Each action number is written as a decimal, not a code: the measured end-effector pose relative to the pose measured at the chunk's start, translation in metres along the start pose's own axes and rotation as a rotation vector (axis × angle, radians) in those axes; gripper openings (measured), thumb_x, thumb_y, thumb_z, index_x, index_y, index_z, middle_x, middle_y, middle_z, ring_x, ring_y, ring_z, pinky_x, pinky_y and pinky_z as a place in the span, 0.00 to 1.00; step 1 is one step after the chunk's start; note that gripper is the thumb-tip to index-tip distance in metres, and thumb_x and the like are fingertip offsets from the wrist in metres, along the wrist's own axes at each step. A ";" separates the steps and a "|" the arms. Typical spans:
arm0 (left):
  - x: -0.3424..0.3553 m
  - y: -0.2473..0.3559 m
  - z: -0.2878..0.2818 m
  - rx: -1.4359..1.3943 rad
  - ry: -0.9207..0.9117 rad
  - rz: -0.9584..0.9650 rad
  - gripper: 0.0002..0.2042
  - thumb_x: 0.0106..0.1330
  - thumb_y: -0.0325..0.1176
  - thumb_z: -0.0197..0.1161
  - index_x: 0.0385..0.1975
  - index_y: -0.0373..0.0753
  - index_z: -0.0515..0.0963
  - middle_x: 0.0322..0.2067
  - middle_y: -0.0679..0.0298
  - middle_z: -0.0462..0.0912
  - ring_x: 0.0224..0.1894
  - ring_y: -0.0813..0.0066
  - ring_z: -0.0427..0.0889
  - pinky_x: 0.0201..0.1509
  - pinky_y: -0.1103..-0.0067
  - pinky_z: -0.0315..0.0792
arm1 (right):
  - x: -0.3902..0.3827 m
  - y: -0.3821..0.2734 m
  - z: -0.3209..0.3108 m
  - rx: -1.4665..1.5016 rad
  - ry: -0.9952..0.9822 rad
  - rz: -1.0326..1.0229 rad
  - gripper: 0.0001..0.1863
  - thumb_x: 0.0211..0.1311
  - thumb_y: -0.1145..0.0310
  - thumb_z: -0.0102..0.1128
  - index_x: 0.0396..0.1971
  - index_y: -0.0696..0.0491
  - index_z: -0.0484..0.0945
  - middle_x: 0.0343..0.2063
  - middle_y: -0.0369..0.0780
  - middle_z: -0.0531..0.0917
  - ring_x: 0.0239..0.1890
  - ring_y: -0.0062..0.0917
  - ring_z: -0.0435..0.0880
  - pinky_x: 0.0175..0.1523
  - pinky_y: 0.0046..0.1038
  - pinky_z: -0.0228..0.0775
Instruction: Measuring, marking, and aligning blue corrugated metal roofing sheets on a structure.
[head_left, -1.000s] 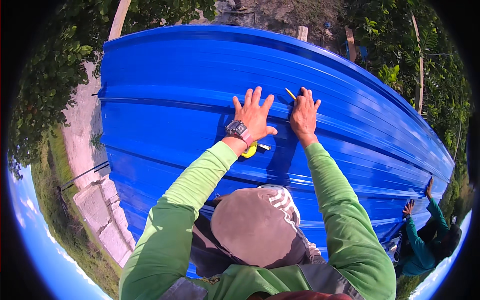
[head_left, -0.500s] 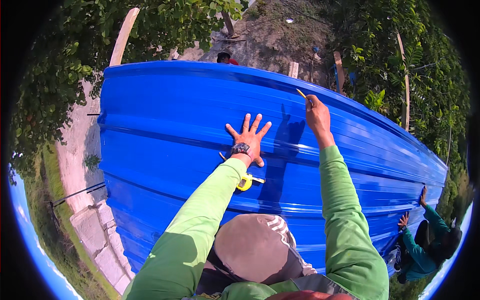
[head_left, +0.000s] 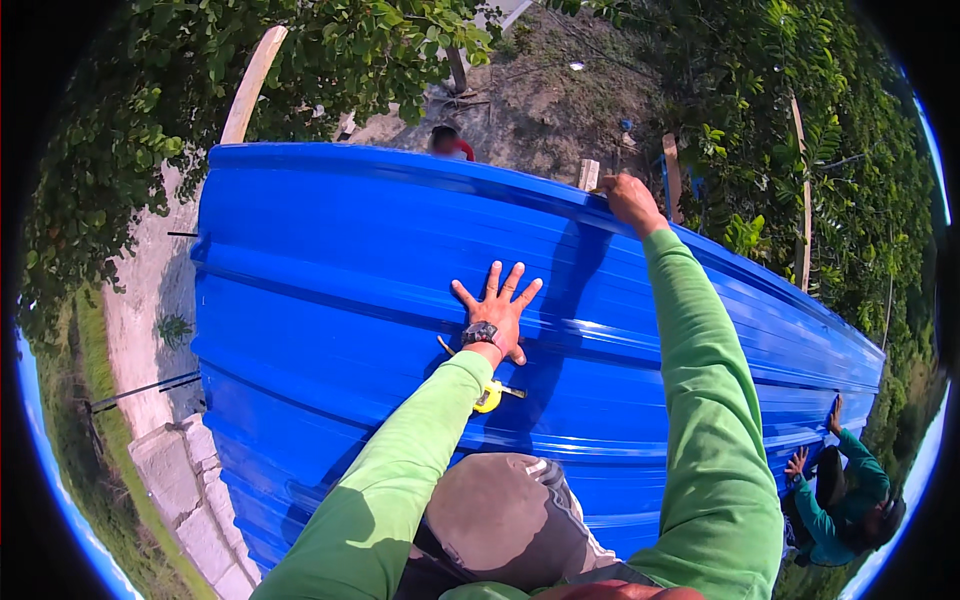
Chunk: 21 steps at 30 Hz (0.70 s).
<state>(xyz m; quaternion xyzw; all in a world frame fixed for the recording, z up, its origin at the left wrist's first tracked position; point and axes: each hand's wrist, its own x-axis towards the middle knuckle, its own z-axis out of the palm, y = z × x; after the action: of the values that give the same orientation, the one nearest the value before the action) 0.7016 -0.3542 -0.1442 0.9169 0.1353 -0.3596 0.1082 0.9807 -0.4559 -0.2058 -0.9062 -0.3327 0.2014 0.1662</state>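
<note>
My left hand [head_left: 495, 315] lies palm down, fingers spread, on the ribbed blue metal sheet [head_left: 330, 230], a watch on its wrist. A yellow tape measure [head_left: 489, 398] rests on the sheet just below that wrist. My right hand [head_left: 630, 200] reaches to the sheet's far edge, fingers curled closed there; whatever they hold is hidden. My grey-clad knee [head_left: 490, 505] shows below, between my green-sleeved forearms.
A co-worker [head_left: 850, 505] in teal presses both hands on the sheet at right. Another person [head_left: 455, 145] is partly visible past the far edge. Wooden posts [head_left: 250, 85] rise beyond it among leafy trees [head_left: 750, 80]. Concrete blocks [head_left: 165, 470] lie at lower left.
My right hand, earlier holding a yellow pencil over the sheet, has reached forward to the far edge; the pencil is no longer visible. The view shifted, so the sheet appears lower.
</note>
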 end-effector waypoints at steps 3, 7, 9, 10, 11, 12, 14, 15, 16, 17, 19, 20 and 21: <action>0.001 0.001 0.001 -0.002 -0.003 0.003 0.61 0.28 0.54 0.77 0.65 0.69 0.40 0.68 0.73 0.30 0.69 0.59 0.27 0.56 0.32 0.34 | 0.001 0.003 -0.006 -0.074 0.029 -0.124 0.17 0.54 0.71 0.44 0.38 0.47 0.81 0.34 0.51 0.80 0.39 0.43 0.78 0.47 0.37 0.70; 0.002 0.002 0.001 0.000 0.009 0.003 0.61 0.28 0.54 0.77 0.65 0.69 0.40 0.68 0.73 0.30 0.69 0.59 0.27 0.56 0.32 0.33 | 0.002 0.010 -0.003 0.006 0.056 -0.073 0.15 0.56 0.71 0.45 0.39 0.47 0.79 0.35 0.51 0.78 0.41 0.45 0.76 0.46 0.39 0.68; 0.003 0.003 0.001 -0.003 0.009 0.006 0.61 0.28 0.54 0.77 0.65 0.69 0.40 0.68 0.72 0.30 0.69 0.59 0.27 0.56 0.32 0.33 | 0.001 0.015 -0.001 0.003 0.088 -0.060 0.15 0.56 0.71 0.45 0.39 0.48 0.79 0.34 0.51 0.78 0.41 0.45 0.76 0.46 0.39 0.68; 0.003 0.002 0.001 -0.007 0.006 0.004 0.61 0.27 0.54 0.77 0.65 0.69 0.40 0.68 0.72 0.30 0.69 0.59 0.27 0.56 0.32 0.33 | 0.000 0.015 -0.001 0.028 0.073 -0.054 0.15 0.55 0.71 0.45 0.39 0.48 0.79 0.34 0.51 0.78 0.41 0.45 0.76 0.46 0.39 0.68; 0.003 0.002 0.001 -0.004 0.011 0.002 0.61 0.27 0.54 0.77 0.65 0.69 0.40 0.68 0.72 0.30 0.69 0.59 0.27 0.56 0.32 0.33 | -0.002 0.014 -0.001 0.052 0.058 -0.049 0.15 0.54 0.72 0.44 0.38 0.48 0.79 0.34 0.52 0.78 0.41 0.45 0.76 0.46 0.39 0.68; 0.003 0.002 0.002 -0.003 0.010 -0.002 0.61 0.27 0.54 0.77 0.65 0.69 0.41 0.68 0.72 0.30 0.69 0.59 0.27 0.56 0.32 0.33 | -0.002 0.014 0.000 0.054 0.063 -0.052 0.15 0.54 0.72 0.44 0.38 0.48 0.79 0.34 0.52 0.78 0.41 0.45 0.76 0.46 0.39 0.68; 0.002 0.002 0.003 -0.011 0.010 -0.004 0.61 0.27 0.54 0.77 0.65 0.68 0.42 0.68 0.72 0.30 0.69 0.59 0.27 0.56 0.32 0.32 | -0.005 0.016 0.003 0.059 0.040 -0.036 0.15 0.53 0.72 0.43 0.37 0.49 0.79 0.32 0.52 0.79 0.41 0.45 0.77 0.46 0.39 0.68; 0.002 0.002 0.003 -0.009 0.013 -0.004 0.61 0.27 0.54 0.77 0.65 0.68 0.42 0.68 0.72 0.30 0.69 0.59 0.27 0.56 0.32 0.32 | -0.006 0.017 0.004 0.060 0.044 -0.037 0.15 0.53 0.72 0.43 0.37 0.49 0.79 0.32 0.52 0.79 0.41 0.45 0.77 0.46 0.39 0.68; 0.002 0.001 0.003 -0.012 0.008 -0.004 0.61 0.27 0.54 0.77 0.65 0.68 0.42 0.68 0.72 0.30 0.69 0.59 0.27 0.56 0.32 0.32 | -0.007 0.014 0.005 0.070 0.043 -0.005 0.15 0.53 0.71 0.44 0.36 0.49 0.80 0.34 0.51 0.79 0.40 0.44 0.77 0.45 0.38 0.69; 0.002 0.000 0.003 -0.015 0.003 -0.004 0.61 0.27 0.54 0.77 0.65 0.68 0.42 0.68 0.72 0.30 0.69 0.59 0.27 0.56 0.32 0.32 | -0.008 0.012 0.005 0.081 0.042 0.026 0.15 0.52 0.71 0.44 0.36 0.50 0.80 0.35 0.50 0.80 0.40 0.44 0.78 0.45 0.38 0.69; 0.002 0.000 0.004 -0.014 0.003 -0.005 0.61 0.27 0.54 0.77 0.65 0.68 0.42 0.68 0.71 0.30 0.69 0.59 0.27 0.56 0.32 0.32 | -0.006 0.010 0.005 0.093 0.061 0.017 0.15 0.50 0.72 0.45 0.35 0.50 0.81 0.35 0.50 0.80 0.39 0.44 0.78 0.45 0.37 0.69; 0.001 0.001 0.003 -0.014 0.001 -0.007 0.61 0.27 0.54 0.77 0.65 0.68 0.42 0.68 0.71 0.30 0.69 0.59 0.27 0.56 0.32 0.32 | -0.005 0.010 0.005 0.094 0.049 -0.026 0.16 0.50 0.73 0.44 0.35 0.50 0.81 0.34 0.51 0.80 0.39 0.44 0.78 0.46 0.38 0.69; 0.001 0.001 0.002 -0.015 -0.001 -0.009 0.61 0.27 0.54 0.77 0.65 0.68 0.42 0.68 0.71 0.30 0.69 0.59 0.27 0.56 0.32 0.32 | -0.003 0.010 0.004 0.096 0.037 -0.069 0.16 0.49 0.74 0.44 0.35 0.50 0.81 0.34 0.51 0.80 0.39 0.44 0.78 0.46 0.38 0.69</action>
<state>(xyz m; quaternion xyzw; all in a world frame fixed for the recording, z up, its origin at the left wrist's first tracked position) 0.7013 -0.3554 -0.1464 0.9153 0.1422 -0.3595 0.1134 0.9819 -0.4648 -0.2126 -0.8887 -0.3508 0.1943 0.2222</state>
